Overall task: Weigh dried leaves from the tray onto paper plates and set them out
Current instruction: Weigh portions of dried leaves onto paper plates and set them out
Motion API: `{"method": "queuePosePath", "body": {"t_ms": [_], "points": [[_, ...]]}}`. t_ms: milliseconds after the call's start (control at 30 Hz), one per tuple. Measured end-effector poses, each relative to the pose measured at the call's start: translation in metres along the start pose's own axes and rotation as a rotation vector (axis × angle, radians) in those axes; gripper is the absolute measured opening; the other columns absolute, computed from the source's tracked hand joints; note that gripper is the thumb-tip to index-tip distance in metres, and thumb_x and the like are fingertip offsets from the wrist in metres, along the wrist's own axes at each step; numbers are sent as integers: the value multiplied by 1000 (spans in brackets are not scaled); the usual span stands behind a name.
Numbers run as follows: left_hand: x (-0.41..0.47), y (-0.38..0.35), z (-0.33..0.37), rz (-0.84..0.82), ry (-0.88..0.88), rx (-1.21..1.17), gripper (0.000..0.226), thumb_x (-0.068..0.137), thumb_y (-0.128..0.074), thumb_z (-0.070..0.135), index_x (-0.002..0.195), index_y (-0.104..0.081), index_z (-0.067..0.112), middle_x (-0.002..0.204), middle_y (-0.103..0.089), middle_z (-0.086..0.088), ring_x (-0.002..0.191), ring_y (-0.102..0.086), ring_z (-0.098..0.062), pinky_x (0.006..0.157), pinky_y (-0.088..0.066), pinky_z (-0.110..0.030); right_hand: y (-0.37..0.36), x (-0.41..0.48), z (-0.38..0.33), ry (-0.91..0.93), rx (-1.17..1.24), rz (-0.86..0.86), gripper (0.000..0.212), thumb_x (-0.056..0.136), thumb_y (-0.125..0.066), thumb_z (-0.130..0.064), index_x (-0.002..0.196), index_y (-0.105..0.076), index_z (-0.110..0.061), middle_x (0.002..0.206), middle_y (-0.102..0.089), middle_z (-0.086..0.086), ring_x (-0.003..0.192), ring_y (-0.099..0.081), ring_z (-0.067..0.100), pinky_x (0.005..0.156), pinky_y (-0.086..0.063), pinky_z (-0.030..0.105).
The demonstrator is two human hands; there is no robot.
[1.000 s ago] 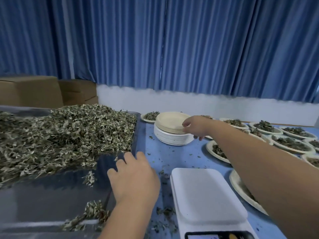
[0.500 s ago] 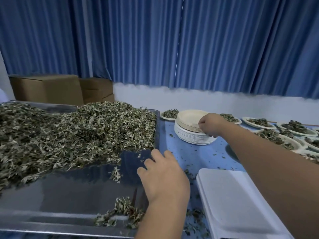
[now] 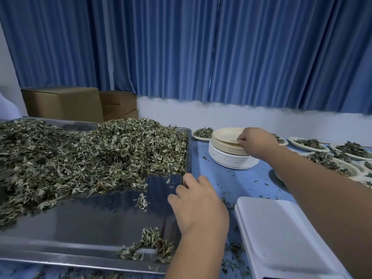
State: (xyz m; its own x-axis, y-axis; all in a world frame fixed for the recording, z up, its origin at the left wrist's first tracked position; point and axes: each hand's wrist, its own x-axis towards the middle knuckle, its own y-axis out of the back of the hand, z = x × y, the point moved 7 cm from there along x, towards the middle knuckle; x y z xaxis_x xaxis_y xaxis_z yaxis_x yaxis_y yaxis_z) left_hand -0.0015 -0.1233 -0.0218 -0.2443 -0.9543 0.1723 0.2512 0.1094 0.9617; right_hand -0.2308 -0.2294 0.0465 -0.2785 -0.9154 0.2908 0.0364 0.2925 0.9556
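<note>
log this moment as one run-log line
step: taking plate | right hand: pinching top beige paper plate of stack | left hand: resting on steel tray edge | white scale: bare

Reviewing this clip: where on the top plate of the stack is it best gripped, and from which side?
Probably at the near right rim of the top plate, coming from the right, where the right hand already pinches it. The rim is thin and lifted off the stack of plates, so fingers can slip under; the centre is flat and nested.
</note>
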Motion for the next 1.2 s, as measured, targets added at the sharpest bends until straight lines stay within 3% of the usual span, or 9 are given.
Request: {"method": "queuePosePath", "body": {"t_ms": [100,233,333,433,667,800,967,1100,1200], "points": [[1,0,-1,-6,-1,-8,40,95,-41,36,127,-37,13,126,-33,-10,113,-46,-31,91,-36,-44,8,-3,-3,11,-26,60,20,85,-47,1,67,-48,-7,87,-48,19,70,-38,22,61,-28,33],[2,-1,-1,-12,4,-7,43,94,-43,38,130,-36,14,128,-33,-10,116,-46,-31,93,-35,-44,21,-16,-7,81,-60,146,30,92,-47,-3,64,-49,-16,92,-52,0,81,-53,27,62,-36,32],[2,0,0,-9,4,1,45,95,-43,39,130,-36,14,128,-33,-10,117,-45,-31,92,-36,-44,29,-41,-7,117,7,231,27,100,-46,-20,84,-68,-15,98,-57,-3,86,-55,24,70,-46,34],[1,0,0,-10,4,5,46,95,-43,40,131,-36,14,129,-33,-10,118,-45,-32,92,-36,-44,32,-79,-9,178,86,286,25,100,-48,-25,95,-71,-16,103,-61,-6,89,-57,22,72,-47,36],[-3,1,4,-8,-14,62,45,96,-41,41,132,-36,14,130,-33,-12,117,-45,-33,91,-36,-44,48,-189,1,288,258,360,13,91,-64,-12,96,-76,-14,95,-66,-5,83,-64,24,69,-52,42],[-8,0,5,-20,-16,80,48,96,-40,42,135,-35,14,133,-34,-12,119,-45,-33,92,-36,-44,56,-240,10,336,292,343,15,86,-69,-6,96,-77,-12,94,-67,-7,78,-65,20,67,-54,39],[-13,1,3,-15,-15,69,46,96,-39,43,134,-36,16,134,-36,-12,119,-45,-34,91,-37,-44,54,-269,21,361,377,192,17,87,-67,-9,97,-77,-18,95,-65,-17,78,-61,6,70,-45,18],[-18,3,-1,6,-6,1,44,97,-37,43,133,-39,18,132,-40,-10,118,-47,-33,88,-38,-43,47,-279,30,365,417,62,17,90,-63,-20,99,-76,-26,94,-62,-25,84,-61,4,78,-47,27],[-19,4,-3,13,0,-35,45,97,-38,44,133,-41,18,134,-40,-9,118,-47,-33,88,-40,-43,45,-280,33,355,418,-9,20,91,-62,-22,104,-74,-30,102,-57,-30,92,-58,-2,80,-43,16]]}}
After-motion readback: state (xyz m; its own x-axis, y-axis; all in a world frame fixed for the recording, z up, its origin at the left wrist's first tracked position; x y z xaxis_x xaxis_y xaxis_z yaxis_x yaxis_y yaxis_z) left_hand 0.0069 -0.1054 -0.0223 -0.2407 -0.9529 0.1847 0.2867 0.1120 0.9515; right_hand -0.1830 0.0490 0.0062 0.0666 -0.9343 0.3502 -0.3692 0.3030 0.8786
